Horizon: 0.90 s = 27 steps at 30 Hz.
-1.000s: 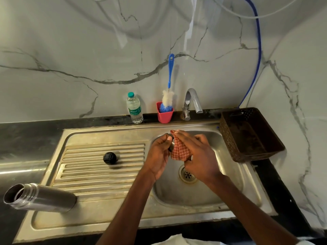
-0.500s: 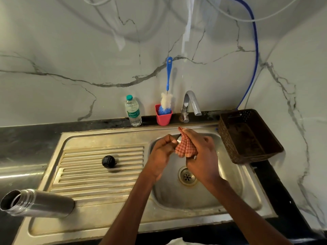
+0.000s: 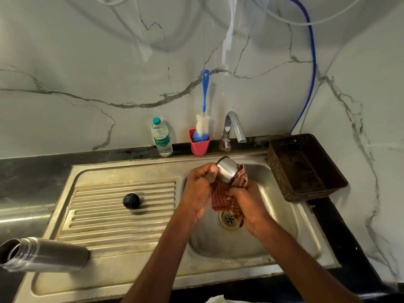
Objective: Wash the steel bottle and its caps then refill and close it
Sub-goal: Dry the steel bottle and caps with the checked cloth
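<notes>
Over the sink basin (image 3: 282, 217), my left hand (image 3: 197, 191) grips a steel cup-shaped cap (image 3: 226, 172), tilted with its rim pointing up and away. My right hand (image 3: 249, 202) holds a red checked cloth (image 3: 223, 200) bunched under and behind the cap. The open steel bottle (image 3: 41, 254) lies on its side at the draining board's near left corner, mouth to the left. A black inner cap (image 3: 131, 201) sits on the ribbed draining board (image 3: 113, 215).
A tap (image 3: 232, 127) stands behind the basin with no water running. Beside it are a red cup holding a blue bottle brush (image 3: 202, 132) and a small plastic water bottle (image 3: 161, 138). A brown plastic basket (image 3: 306, 169) sits right of the sink.
The steel cap has turned so its outside now shows above the cloth. My right hand has dropped lower, and the cloth hangs down between both hands.
</notes>
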Motion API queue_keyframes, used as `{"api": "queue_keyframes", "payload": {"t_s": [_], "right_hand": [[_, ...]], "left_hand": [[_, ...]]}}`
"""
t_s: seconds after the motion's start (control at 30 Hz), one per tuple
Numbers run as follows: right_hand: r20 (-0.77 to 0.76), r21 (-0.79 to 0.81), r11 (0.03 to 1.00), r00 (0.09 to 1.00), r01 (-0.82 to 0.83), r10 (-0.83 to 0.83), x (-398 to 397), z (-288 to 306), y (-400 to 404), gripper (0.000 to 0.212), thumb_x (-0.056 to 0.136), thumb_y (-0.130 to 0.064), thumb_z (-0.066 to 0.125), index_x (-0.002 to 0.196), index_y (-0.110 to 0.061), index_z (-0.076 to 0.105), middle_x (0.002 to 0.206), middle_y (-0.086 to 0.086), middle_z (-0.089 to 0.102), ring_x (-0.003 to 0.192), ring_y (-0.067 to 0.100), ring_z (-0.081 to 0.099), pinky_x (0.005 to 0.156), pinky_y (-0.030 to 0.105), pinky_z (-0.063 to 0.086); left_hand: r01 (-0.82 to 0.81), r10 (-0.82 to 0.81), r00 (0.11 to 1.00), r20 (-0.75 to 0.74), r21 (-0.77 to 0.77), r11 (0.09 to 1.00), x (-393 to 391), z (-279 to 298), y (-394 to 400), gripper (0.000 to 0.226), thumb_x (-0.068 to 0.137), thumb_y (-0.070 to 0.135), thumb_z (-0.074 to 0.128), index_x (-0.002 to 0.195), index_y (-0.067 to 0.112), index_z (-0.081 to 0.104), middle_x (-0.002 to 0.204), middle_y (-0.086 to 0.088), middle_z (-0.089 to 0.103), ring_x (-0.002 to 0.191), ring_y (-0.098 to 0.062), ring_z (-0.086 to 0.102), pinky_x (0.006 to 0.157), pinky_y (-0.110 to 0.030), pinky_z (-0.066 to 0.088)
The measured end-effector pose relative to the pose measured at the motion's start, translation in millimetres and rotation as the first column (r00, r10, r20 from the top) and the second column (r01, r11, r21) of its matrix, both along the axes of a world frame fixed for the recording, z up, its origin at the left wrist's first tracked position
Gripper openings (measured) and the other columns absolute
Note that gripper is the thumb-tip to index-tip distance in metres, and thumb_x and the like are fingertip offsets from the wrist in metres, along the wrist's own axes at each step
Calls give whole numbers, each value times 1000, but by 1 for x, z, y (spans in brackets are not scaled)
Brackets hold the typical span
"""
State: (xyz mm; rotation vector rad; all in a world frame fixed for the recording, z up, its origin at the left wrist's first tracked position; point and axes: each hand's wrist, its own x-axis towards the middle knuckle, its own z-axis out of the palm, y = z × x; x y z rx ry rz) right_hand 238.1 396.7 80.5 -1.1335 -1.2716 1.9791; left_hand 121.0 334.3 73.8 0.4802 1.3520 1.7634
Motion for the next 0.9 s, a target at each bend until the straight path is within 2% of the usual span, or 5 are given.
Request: {"api": "queue_keyframes", "payload": {"t_s": [0.17,0.3,0.57,0.77,0.9], "right_hand": [[27,270,961,997,64,-74,3,-1,0,63,78,17,62,123,-27,65,87,6,76,70,20,70,54,30,53],[131,582,812,990,-40,-45,13,-10,10,88,66,21,62,133,-35,64,114,-12,73,102,6,67,80,26,58],[481,877,101,855,-470,-196,33,-15,11,98,67,-3,80,154,-31,46,159,-18,40,117,20,47,75,20,42],[340,552,815,940,-179,-23,14,-1,15,57,80,3,65,117,-39,69,99,-12,76,88,15,72,65,22,56],[355,815,544,915,-202,-192,19,0,0,79,74,9,62,140,-33,58,124,-9,69,103,18,60,71,30,53]], "left_hand": [[51,-79,947,-311,-99,994,-3,7,-2,30,104,-5,51,116,6,76,111,-7,79,108,-12,72,91,-21,56],[224,-229,971,-69,-75,972,-13,8,-10,30,107,10,54,130,-4,67,124,-19,74,122,-29,69,107,-34,54],[105,-106,994,0,-135,985,0,3,-8,28,108,7,51,117,-10,71,116,-37,68,107,-41,65,108,-58,50],[-43,25,990,-136,-131,990,12,3,-5,25,107,5,53,103,0,77,105,-24,76,103,-27,71,101,-47,55],[-64,24,963,-269,-140,988,6,10,1,32,106,1,51,90,5,77,86,-8,78,86,-18,72,87,-34,60]]}}
